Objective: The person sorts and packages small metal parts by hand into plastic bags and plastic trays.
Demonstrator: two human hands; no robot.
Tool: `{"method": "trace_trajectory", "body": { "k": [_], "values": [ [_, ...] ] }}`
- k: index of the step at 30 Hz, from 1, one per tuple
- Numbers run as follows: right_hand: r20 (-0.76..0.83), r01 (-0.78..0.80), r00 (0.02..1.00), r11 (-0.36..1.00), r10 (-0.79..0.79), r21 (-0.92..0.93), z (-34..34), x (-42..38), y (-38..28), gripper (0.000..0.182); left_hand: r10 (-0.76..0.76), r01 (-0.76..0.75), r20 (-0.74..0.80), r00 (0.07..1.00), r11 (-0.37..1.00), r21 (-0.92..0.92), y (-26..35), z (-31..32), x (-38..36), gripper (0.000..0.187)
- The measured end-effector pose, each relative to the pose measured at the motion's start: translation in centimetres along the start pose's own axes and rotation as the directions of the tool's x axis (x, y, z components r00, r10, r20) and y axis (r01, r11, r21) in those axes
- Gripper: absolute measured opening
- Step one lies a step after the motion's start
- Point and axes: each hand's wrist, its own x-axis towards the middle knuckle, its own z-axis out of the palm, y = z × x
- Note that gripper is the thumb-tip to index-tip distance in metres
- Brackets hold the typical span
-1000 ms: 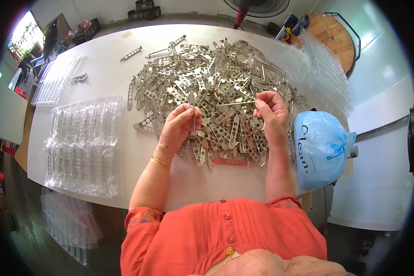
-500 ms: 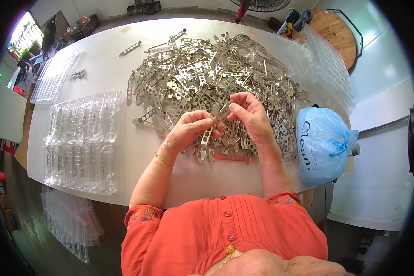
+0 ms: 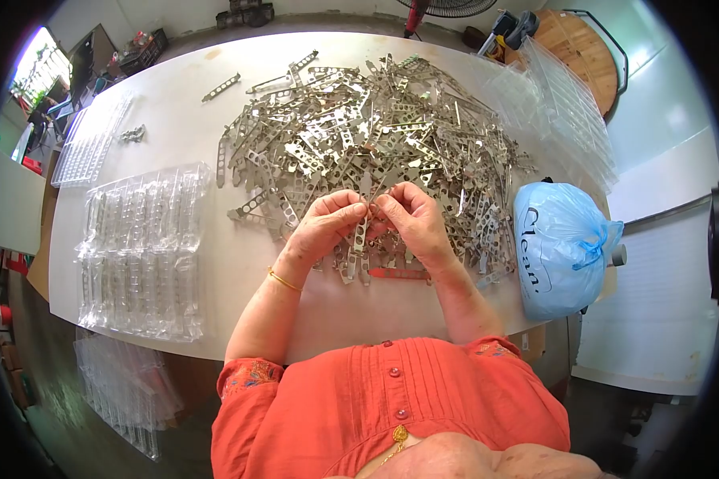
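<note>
My left hand is closed in a pinch around a perforated metal strip, which points down toward me with its round holes showing. My right hand is closed as well, its thumb and forefinger meeting the upper part of the same strip; the exact contact is hidden by the fingers. Both hands are over the near edge of a large heap of similar shiny metal strips. Just below the right hand lies a red flat piece, partly among the strips.
Clear plastic trays filled with strips lie on the white table at left. Another clear tray is behind them, near a small metal cluster. A tied blue bag sits at right, before stacked clear trays.
My right hand has moved left and slightly down, so its fingertips now meet the left hand's at the strip. The left hand has barely moved.
</note>
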Motion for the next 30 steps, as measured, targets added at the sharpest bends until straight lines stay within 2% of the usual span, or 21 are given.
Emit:
{"method": "trace_trajectory", "body": {
  "k": [2, 4, 5, 7, 8, 11, 12, 13, 16, 24, 26, 30],
  "values": [
    [-0.035, 0.0, 0.999, 1.0, 0.0, 0.003, 0.0, 0.1, 0.3, 0.012, 0.034, -0.034, 0.038, 0.999, 0.999, -0.01, 0.2, 0.5, -0.1, 0.011],
    [-0.135, 0.158, 0.977, 0.986, -0.165, -0.058, -0.5, 0.6, 1.7, 0.012, 0.067, -0.067, 0.015, 0.998, 0.997, 0.033, 0.5, 1.4, 0.0, 0.011],
    [-0.134, 0.158, 0.977, 0.986, -0.164, -0.057, -0.2, 0.5, 1.4, 0.012, 0.098, -0.098, -0.004, 0.995, 0.992, 0.077, 0.5, 1.7, 0.0, 0.011],
    [-0.287, 0.291, 0.91, 0.954, -0.298, -0.068, 0.6, 0.1, 0.5, 0.013, 0.111, -0.107, -0.041, 0.993, 0.99, 0.092, 0.5, 1.6, -0.1, 0.011],
    [-0.289, 0.291, 0.91, 0.954, -0.298, -0.068, 0.6, 0.0, 0.3, 0.013, 0.123, -0.115, -0.077, 0.989, 0.988, 0.107, 0.4, 1.5, -0.1, 0.011],
    [-0.271, 0.223, 0.928, 0.963, -0.257, -0.151, 0.0, -0.5, -0.1, 0.013, 0.094, -0.095, 0.015, 0.995, 0.993, 0.068, 0.4, 0.7, 0.1, 0.011],
    [-0.237, 0.141, 0.956, 0.98, -0.172, -0.142, -0.3, -0.7, -0.2, 0.014, 0.091, -0.091, 0.014, 0.996, 0.994, 0.067, 0.4, 0.6, 0.0, 0.011],
    [-0.201, 0.057, 0.976, 0.989, -0.084, -0.136, -0.5, -0.8, -0.3, 0.014, 0.061, -0.06, -0.031, 0.998, 0.997, 0.043, 0.5, 0.5, -0.1, 0.012],
    [-0.158, -0.042, 0.987, 0.987, 0.017, -0.158, -0.6, -1.1, -0.9, 0.015, 0.026, -0.024, -0.096, 0.995, 0.999, 0.028, 0.6, 0.8, -0.2, 0.012],
    [-0.111, -0.04, 0.994, 0.981, 0.019, -0.189, -0.6, -1.6, -1.3, 0.014, 0.021, -0.017, -0.093, 0.995, 0.999, 0.045, 0.3, 0.4, 0.1, 0.013],
    [-0.107, -0.035, 0.994, 0.982, 0.015, -0.188, -0.6, -1.6, -1.3, 0.014, -0.002, 0.017, -0.143, 0.99, 0.995, 0.098, 0.5, 0.8, 0.0, 0.015],
    [-0.075, -0.012, 0.997, 0.987, 0.0, -0.161, -0.5, -1.7, -1.1, 0.013, -0.027, 0.045, -0.116, 0.993, 0.987, 0.153, 0.8, 1.0, -0.2, 0.017]
  ]
}}
